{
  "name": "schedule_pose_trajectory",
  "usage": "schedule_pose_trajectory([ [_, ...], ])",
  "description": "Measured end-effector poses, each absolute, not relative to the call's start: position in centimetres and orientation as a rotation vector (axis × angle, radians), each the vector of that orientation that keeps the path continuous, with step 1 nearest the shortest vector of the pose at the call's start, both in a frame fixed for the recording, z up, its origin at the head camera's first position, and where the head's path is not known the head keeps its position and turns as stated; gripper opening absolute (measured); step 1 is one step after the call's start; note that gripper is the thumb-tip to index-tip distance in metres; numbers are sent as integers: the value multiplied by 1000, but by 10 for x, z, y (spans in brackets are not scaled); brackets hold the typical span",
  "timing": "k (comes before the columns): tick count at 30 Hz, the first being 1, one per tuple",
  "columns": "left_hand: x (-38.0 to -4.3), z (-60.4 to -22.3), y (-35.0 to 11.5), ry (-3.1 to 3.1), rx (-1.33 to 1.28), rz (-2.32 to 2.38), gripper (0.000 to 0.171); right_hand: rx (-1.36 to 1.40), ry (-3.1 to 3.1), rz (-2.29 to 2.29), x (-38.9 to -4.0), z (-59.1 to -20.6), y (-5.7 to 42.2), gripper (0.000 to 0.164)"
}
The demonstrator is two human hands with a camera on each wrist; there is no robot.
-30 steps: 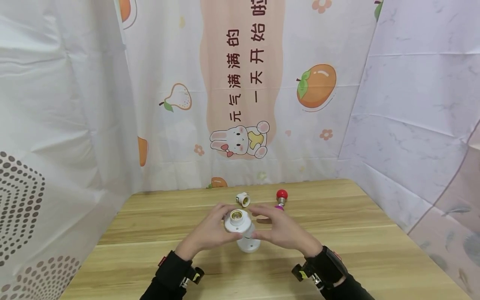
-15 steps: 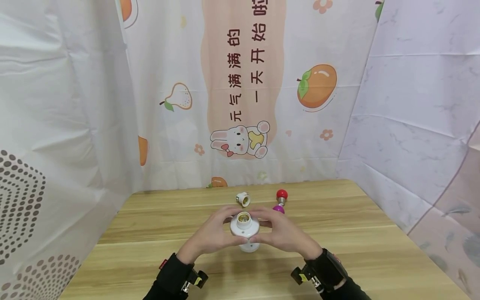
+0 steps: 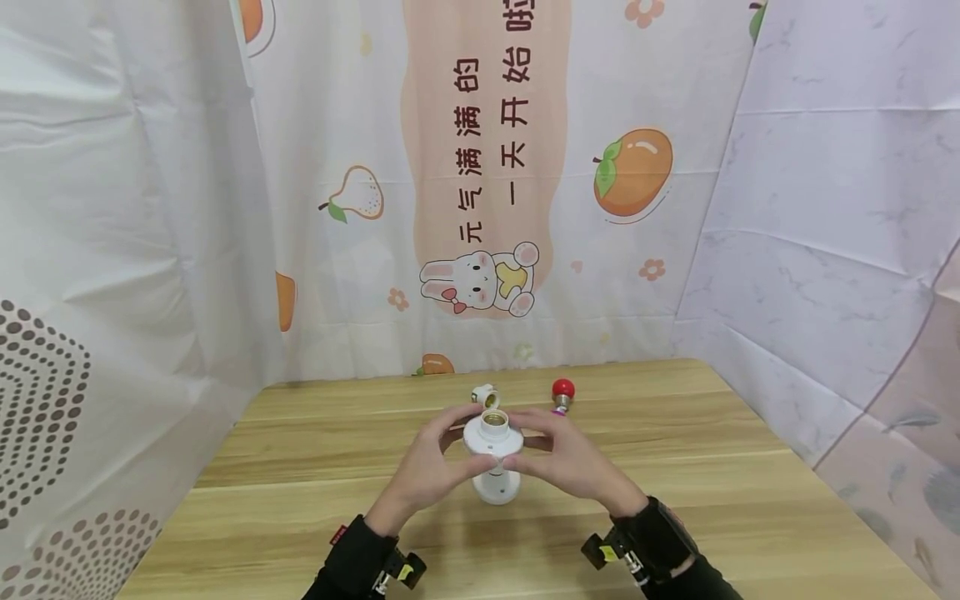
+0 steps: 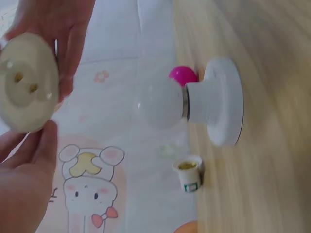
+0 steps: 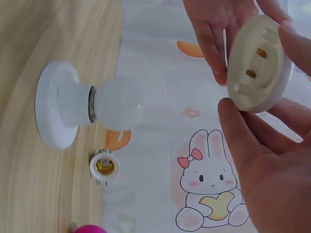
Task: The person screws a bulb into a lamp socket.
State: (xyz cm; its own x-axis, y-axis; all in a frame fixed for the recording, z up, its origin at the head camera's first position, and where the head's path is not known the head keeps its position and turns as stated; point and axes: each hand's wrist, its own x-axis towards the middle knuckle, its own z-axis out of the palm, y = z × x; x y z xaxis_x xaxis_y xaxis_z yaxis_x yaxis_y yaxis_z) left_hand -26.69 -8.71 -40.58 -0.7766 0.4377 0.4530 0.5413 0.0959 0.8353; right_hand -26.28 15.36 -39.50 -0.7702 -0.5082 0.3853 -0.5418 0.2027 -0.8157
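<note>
A round white lamp holder [image 3: 491, 442] hangs in the air between both hands, its socket opening facing up. My left hand [image 3: 433, 467] grips its rim from the left, and my right hand [image 3: 561, 458] grips the other side. Both thumbs lie at the near edge. In the right wrist view, the underside of this lamp holder [image 5: 255, 63] shows two brass-coloured screws. Below it, apart, a second white lamp holder [image 4: 227, 102] stands on the table with a white bulb [image 4: 160, 104] in its socket. From the head view, that bulb is mostly hidden.
Behind the hands, a small white socket [image 3: 483, 394] lies on the wooden table [image 3: 337, 533]. To its right is a red bulb [image 3: 563, 389]; a magenta bulb [image 4: 183, 75] beside it is mostly hidden in the head view. A printed curtain [image 3: 337, 283] hangs behind the table.
The held lamp holder has moved right, then slightly up and away, to above the second one. My right hand has come in to its rim. The things on the table have stayed put.
</note>
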Motion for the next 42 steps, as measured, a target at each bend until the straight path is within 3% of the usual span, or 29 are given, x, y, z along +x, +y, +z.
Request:
schedule_pose_trajectory([
  [12, -266, -411, -70, -1923, -883, -2255, 64, 945, -2203, 1855, -257, -392, 140, 51],
  [23, -265, -410, -67, -1801, -879, -2411, 61, 813, -2276, 1730, -253, -388, 131, 50],
  [42, -270, -395, -71, -1727, -817, -2509, 63, 828, -2327, 1653, -260, -385, 139, 45],
])
